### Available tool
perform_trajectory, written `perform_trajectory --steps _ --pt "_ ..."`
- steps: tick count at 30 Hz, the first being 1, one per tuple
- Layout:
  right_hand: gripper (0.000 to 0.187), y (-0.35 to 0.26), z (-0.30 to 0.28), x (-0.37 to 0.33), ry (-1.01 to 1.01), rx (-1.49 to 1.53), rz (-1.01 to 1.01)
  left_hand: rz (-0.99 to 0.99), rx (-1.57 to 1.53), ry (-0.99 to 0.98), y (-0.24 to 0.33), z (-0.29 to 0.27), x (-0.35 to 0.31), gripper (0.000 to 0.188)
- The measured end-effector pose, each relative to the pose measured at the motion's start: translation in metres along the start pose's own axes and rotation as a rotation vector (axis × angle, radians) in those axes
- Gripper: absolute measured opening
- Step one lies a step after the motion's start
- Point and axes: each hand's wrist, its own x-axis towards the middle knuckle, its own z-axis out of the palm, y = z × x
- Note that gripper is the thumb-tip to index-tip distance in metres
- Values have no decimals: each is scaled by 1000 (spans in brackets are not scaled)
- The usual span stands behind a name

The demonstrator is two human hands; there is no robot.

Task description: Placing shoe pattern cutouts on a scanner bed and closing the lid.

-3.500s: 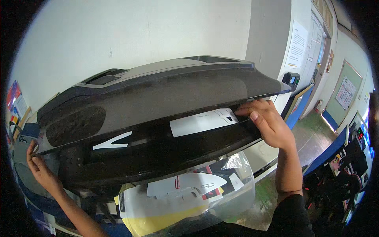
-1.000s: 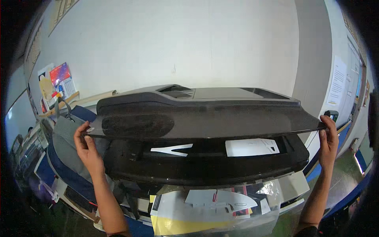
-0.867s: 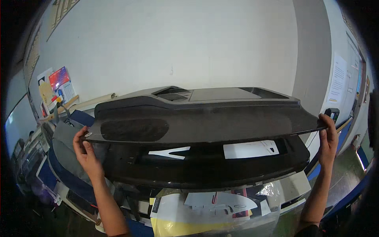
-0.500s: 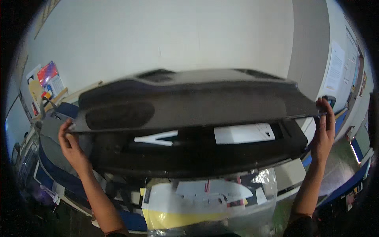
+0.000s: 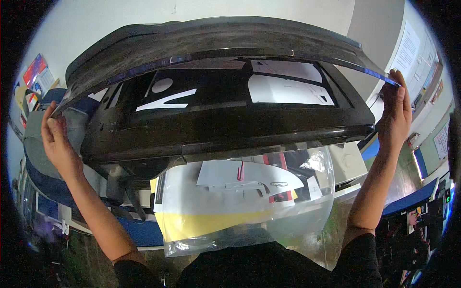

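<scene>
A long black case lies across the view with its lid raised and tilted back. My left hand is closed on the lid's left front corner, fingers curled round the rim. At the opposite corner, my right hand pinches the same rim. Inside the case are a white V-shaped piece, a white disc and a white sheet with a rounded end. A similar white sheet lies behind it. The lid covers the back of the interior.
Below the case's front edge is a clear plastic bag with white and yellow papers and a pink clip. A grey and navy bag stands at left. A pale wall rises behind.
Both hands have lifted the lid upward and back. More of the case's inside shows now, including the disc and the second white sheet.
</scene>
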Motion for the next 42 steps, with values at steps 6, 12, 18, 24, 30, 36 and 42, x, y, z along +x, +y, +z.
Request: perform_trajectory --steps 6,12,18,24,30,36,42 --pt "40 11 -9 0 28 41 11 -63 67 -51 4 4 -5 39" --pt "37 11 -11 0 28 35 -15 -58 45 -62 3 0 -7 37" --pt "35 14 -12 0 13 -16 -24 -11 -9 -33 -2 2 -9 36" --pt "35 16 -12 -3 5 -55 -48 -33 -1 -23 -7 -2 -13 36" --pt "35 14 -12 -6 5 -50 -39 -19 44 -24 -4 -2 -15 35" --pt "34 19 -14 -10 -12 -48 -60 -17 33 -25 -8 -4 -19 36" --pt "34 21 -18 -11 -5 -27 -59 2 36 -59 -11 -6 -20 39"
